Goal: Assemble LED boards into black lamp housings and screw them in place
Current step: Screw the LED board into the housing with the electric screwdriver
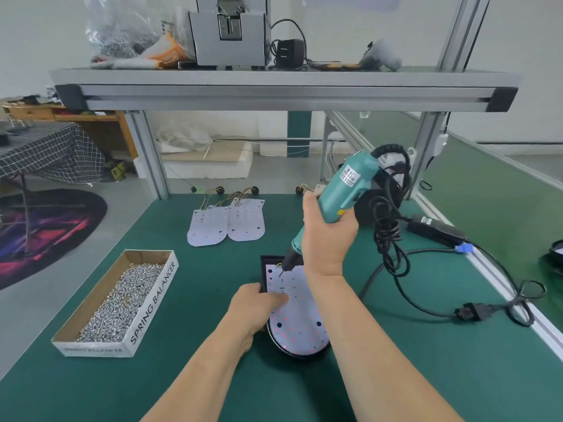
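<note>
1. The green table [189, 315] fills the low half of the view. It has a silver metal frame, and a gray shelf [283, 79] runs across the top.
2. The black lamp housing [300, 353] lies near the middle of the table, at about 6 o'clock. A white LED board [297, 318] with red dots sits inside it.
3. The left hand [257, 309] lies on the left edge of the housing. Its thumb presses flat on the board. The other fingers curl down over the housing's edge.
4. The right hand [327, 233] is wrapped tight around a teal electric screwdriver [341, 193]. The tool leans, and its tip touches the far end of the board.
5. A black cord [393, 248] hangs from the tool and loops across the table toward 3 o'clock.
6. A cardboard box of silver screws [120, 303] sits at 9 o'clock.
7. Two spare LED boards [227, 222] with wires lie side by side at 12 o'clock, well apart from the housing.
8. On the shelf are a gray machine [228, 35] and a clear bag of screws [118, 32].
9. Past the table, at 10 o'clock, there is a gray floor, a dark round rug [45, 229] and a table with a checked cloth [45, 153].
</note>
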`<action>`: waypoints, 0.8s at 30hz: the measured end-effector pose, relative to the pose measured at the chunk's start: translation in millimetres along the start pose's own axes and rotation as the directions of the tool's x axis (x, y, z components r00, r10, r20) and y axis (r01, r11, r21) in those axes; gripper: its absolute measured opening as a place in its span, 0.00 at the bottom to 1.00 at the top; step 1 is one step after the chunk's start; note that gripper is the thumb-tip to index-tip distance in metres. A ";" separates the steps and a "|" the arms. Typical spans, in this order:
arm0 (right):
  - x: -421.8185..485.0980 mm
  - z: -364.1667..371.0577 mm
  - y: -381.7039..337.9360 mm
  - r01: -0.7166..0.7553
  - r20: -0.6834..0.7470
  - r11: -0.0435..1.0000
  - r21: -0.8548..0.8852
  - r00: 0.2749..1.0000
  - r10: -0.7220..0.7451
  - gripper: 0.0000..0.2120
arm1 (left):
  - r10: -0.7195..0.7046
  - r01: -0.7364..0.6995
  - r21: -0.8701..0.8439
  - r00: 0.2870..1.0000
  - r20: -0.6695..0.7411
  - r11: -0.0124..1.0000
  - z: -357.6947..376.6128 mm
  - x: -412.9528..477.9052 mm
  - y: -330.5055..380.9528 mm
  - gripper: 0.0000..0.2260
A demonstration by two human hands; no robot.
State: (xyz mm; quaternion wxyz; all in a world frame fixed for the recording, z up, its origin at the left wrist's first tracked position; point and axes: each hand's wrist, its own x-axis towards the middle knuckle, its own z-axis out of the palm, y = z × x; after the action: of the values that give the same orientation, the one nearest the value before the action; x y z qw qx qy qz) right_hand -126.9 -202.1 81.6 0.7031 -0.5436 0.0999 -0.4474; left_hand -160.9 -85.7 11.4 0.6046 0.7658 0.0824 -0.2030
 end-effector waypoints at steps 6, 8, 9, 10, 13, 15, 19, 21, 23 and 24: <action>-8.6 10.5 21.0 0.000 0.057 0.998 -0.067 0.998 0.004 0.13 | -0.004 0.004 -0.015 1.000 0.003 1.000 0.3 8.0 -7.4 0.21; -9.4 10.3 22.7 0.013 0.065 0.997 -0.081 0.998 -0.007 0.14 | 0.000 0.000 -0.019 1.000 0.005 1.000 0.5 9.9 -8.5 0.22; -8.9 10.5 22.6 0.022 0.067 0.996 -0.083 0.998 -0.016 0.14 | 0.001 -0.001 -0.017 1.000 0.006 1.000 0.6 10.2 -8.6 0.22; -7.7 11.0 22.3 0.031 0.064 0.996 -0.084 0.998 -0.025 0.14 | 0.004 -0.004 -0.015 1.000 0.006 1.000 0.8 10.5 -8.7 0.21; -3.3 13.4 22.5 0.034 0.045 0.996 -0.086 0.999 -0.030 0.14 | 0.013 -0.013 -0.010 1.000 0.002 1.000 0.9 8.2 -7.5 0.17; -2.8 14.9 24.0 0.040 0.052 0.995 -0.096 0.998 -0.035 0.16 | 0.013 -0.013 -0.018 1.000 0.001 1.000 0.8 6.1 -6.1 0.14; -4.4 16.1 27.7 0.036 0.074 0.993 -0.109 0.997 -0.028 0.17 | 0.010 -0.010 -0.026 1.000 -0.007 1.000 0.7 5.3 -5.4 0.14; -3.8 16.2 28.0 0.025 0.077 0.994 -0.106 0.997 -0.017 0.17 | 0.011 -0.011 -0.031 1.000 -0.005 0.999 1.1 6.5 -6.2 0.18; -3.6 16.1 27.9 0.017 0.086 0.995 -0.098 0.996 -0.009 0.16 | 0.015 -0.015 -0.037 1.000 -0.004 0.999 1.3 7.8 -7.0 0.20; -3.5 15.9 27.7 0.021 0.091 0.995 -0.097 0.996 -0.012 0.15 | 0.016 -0.016 -0.038 1.000 -0.002 0.999 1.5 8.4 -7.3 0.20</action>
State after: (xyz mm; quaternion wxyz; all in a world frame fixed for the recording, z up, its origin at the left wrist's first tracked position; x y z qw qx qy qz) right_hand -104.5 -188.5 62.9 0.6759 -0.5977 0.0853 -0.4227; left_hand -156.4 -86.3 1.2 0.6204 0.7552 0.0806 -0.1957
